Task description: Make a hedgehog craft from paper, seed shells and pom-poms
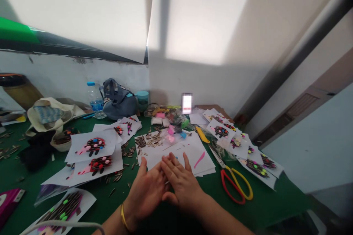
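My left hand [147, 189] is turned palm up, its thumb raised and its fingers stretched out. Across its fingers lies my right hand [183, 183], flat and palm down; anything between the two is hidden. Both are over the near edge of a white paper sheet [208, 163]. On that sheet a curved pink strip [199, 159] lies right of my hands, and striped sunflower seeds [142, 142] are heaped at the left. Pink clay lumps [170, 132] and a small blue lump [183, 135] sit at its far side.
Red-and-yellow-handled scissors [233, 185] and a yellow utility knife [202, 134] lie at right. Paper hedgehog pictures are stacked left [95, 146] and right [237, 139]. Behind stand a water bottle [96, 102], a blue-grey bag [118, 102] and a teal-lidded jar [142, 100]. A cable [68, 224] crosses front left.
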Motion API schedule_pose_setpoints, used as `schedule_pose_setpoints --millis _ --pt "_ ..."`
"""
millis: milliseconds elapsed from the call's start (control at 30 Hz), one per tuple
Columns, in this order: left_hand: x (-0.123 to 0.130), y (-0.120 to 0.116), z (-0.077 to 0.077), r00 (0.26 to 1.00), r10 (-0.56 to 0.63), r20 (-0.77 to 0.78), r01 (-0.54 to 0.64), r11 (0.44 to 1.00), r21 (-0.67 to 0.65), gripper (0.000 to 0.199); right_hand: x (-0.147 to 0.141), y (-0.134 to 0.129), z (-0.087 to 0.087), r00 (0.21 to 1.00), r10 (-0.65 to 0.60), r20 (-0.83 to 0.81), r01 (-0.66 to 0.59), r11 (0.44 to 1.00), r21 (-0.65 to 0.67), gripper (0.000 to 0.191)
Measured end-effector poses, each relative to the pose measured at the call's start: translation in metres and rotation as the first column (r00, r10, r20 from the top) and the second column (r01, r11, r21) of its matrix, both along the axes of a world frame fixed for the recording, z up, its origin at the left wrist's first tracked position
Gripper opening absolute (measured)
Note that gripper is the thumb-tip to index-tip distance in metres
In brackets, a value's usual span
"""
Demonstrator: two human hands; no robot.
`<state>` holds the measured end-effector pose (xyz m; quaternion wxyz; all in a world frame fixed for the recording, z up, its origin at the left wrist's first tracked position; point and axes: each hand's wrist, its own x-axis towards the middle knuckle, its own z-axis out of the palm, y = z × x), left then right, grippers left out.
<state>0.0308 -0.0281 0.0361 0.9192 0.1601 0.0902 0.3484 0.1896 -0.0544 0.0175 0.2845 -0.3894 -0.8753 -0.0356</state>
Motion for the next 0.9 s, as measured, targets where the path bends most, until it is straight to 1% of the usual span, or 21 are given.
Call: schedule_pose_setpoints --millis 67,133,167,200,267,367,467,533,600,633,700,767,800,900 --pt "-0.003 0.001 0.0 0.999 0.042 -0.014 -0.042 0.999 0.011 0.08 0.003 -0.002 0.005 0.996 0.084 0.042 -0.083 0.996 -0.013 0.074" --pt "-0.002 0.0 -0.001 0.999 0.035 -0.022 -0.035 0.999 0.005 0.083 0.002 -0.004 0.008 0.983 0.172 0.059 -0.172 0.985 -0.014 0.071" --pt "-0.001 -0.001 -0.002 1.0 0.012 -0.022 -0.012 1.0 0.0 0.083 0.001 -0.005 0.008 0.982 0.183 0.05 -0.183 0.983 -0.013 0.071" --pt "0.001 -0.003 -0.002 0.999 -0.025 -0.021 0.025 1.0 -0.003 0.082 0.0 -0.006 0.008 0.986 0.165 0.031 -0.165 0.986 -0.011 0.072" --pt "0.004 -0.008 -0.001 0.997 -0.075 -0.02 0.075 0.997 0.015 0.079 0.0 -0.005 0.007 0.996 0.083 -0.02 -0.083 0.996 -0.012 0.068" --pt "0.005 -0.016 0.004 0.995 -0.079 -0.052 0.082 0.995 0.051 0.074 0.003 -0.005 0.005 0.997 -0.006 -0.083 0.004 1.0 -0.02 0.045" --pt "0.002 -0.022 0.004 0.986 -0.082 -0.146 0.094 0.993 0.075 0.069 0.006 -0.007 0.005 0.985 -0.022 -0.171 0.018 0.999 -0.027 0.029" --pt "0.0 -0.024 -0.001 0.964 -0.047 -0.261 0.085 0.987 0.135 0.057 0.008 -0.009 0.005 0.975 -0.033 -0.222 0.022 0.998 -0.054 0.025" --pt "-0.003 -0.022 -0.008 0.909 0.046 -0.413 0.069 0.964 0.258 0.041 0.009 -0.01 0.005 0.966 -0.051 -0.253 0.031 0.996 -0.083 0.022" --pt "-0.004 -0.02 -0.011 0.863 0.101 -0.495 0.082 0.939 0.335 0.037 0.01 -0.01 0.004 0.963 -0.06 -0.265 0.036 0.995 -0.092 0.021" --pt "-0.008 -0.014 -0.017 0.758 0.199 -0.621 0.149 0.874 0.462 0.032 0.01 -0.01 0.002 0.956 -0.07 -0.283 0.044 0.994 -0.098 0.02" --pt "-0.012 -0.008 -0.021 0.682 0.276 -0.677 0.194 0.824 0.532 0.032 0.01 -0.009 -0.001 0.954 -0.07 -0.291 0.04 0.994 -0.105 0.021" --pt "-0.013 -0.006 -0.022 0.655 0.307 -0.691 0.206 0.807 0.554 0.032 0.01 -0.009 -0.003 0.953 -0.07 -0.296 0.039 0.993 -0.112 0.023" --pt "-0.015 -0.003 -0.025 0.612 0.36 -0.704 0.24 0.764 0.6 0.034 0.009 -0.009 -0.007 0.945 -0.081 -0.318 0.04 0.99 -0.134 0.024"
